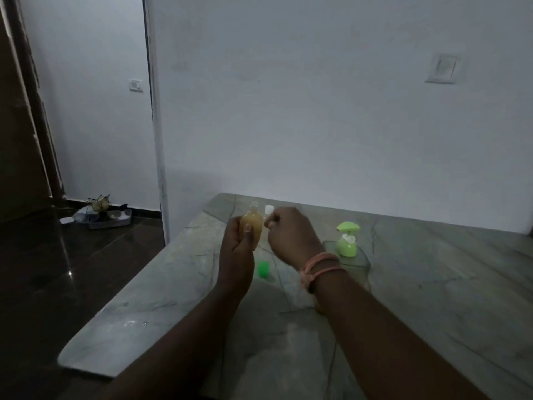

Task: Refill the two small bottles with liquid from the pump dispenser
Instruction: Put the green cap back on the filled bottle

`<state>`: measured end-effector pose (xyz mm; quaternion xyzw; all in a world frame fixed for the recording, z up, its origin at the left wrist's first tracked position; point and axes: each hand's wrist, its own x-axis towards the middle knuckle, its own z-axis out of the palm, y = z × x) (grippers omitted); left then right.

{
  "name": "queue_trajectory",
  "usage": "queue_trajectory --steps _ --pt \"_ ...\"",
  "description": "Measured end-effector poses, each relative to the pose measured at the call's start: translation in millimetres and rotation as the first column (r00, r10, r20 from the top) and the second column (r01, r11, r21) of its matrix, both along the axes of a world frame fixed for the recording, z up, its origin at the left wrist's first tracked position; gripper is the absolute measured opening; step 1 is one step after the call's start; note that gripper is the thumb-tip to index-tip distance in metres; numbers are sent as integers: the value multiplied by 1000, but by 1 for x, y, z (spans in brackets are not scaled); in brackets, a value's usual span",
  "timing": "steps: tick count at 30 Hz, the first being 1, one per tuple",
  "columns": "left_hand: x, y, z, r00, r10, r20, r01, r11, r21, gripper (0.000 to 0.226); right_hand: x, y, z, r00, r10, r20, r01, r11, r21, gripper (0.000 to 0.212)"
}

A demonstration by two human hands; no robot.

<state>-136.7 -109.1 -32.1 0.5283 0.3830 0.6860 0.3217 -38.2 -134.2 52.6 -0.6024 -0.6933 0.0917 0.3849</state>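
one small bottle [253, 226] looking full of yellowish liquid, gripped upright in the left hand [239, 243] over the tabletop [432, 284], right hand [291, 235] pinching a white cap [268, 209] beside its neck; capping left, second bottle unclear, pump dispenser [347, 241] near.

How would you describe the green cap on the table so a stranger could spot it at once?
Start at the grey marble table and find the left hand holding a small yellowish bottle. Just below, the green cap lies alone; unlike the pale green pump dispenser, it is small and bright.
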Motion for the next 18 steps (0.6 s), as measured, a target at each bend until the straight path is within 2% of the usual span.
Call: queue_trajectory --steps 3,5,8,10,13,18 --pt "-6 7 -3 994 105 10 -104 992 -75 16 -8 7 -36 996 -59 65 63 996 -61 18" --pt "-8 10 -4 990 138 12 -135 984 -114 15 -10 13 -54 990 -72 123 87 989 -121 26" --pt "-7 12 -6 991 135 2 -133 983 -125 19 -9 20 -75 987 -42 157 75 975 -211 33" --pt "-5 13 -7 993 117 -13 -118 986 -114 17 -7 23 -85 987 -14 158 47 977 -207 30" --pt "-4 15 -8 995 99 -32 -101 989 -105 12 -6 29 -86 998 -9 66 17 993 -118 23" --pt "-2 24 -11 995 80 -58 -85 993 -83 12 -3 42 -57 967 -27 -253 71 983 170 17"
